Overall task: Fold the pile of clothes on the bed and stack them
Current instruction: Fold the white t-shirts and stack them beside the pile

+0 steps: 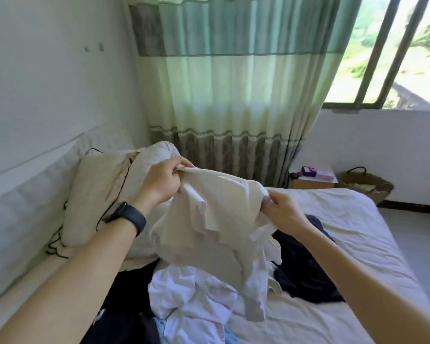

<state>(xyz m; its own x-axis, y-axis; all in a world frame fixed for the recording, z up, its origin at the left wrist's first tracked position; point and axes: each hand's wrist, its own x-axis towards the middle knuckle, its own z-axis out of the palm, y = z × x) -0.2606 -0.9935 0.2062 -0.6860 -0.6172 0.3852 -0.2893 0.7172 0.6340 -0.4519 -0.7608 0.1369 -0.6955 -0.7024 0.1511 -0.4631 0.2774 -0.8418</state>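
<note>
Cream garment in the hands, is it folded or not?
Not folded. The cream garment hangs loose and crumpled, its top edge pinched by the left hand and the right hand, above the pile.

The garment (216,219) hangs between the left hand (159,182) and the right hand (281,207), above the pile of clothes (196,299) on the near part of the bed (345,232). A pillow (97,194) lies left of the pile, beside the wall (35,95). Behind the bed hangs a curtain (233,83), with the window (395,58) to its right. Past the bed's far right corner stands a bedside table (309,182) and, right of it, what seems a basket (365,186).
</note>
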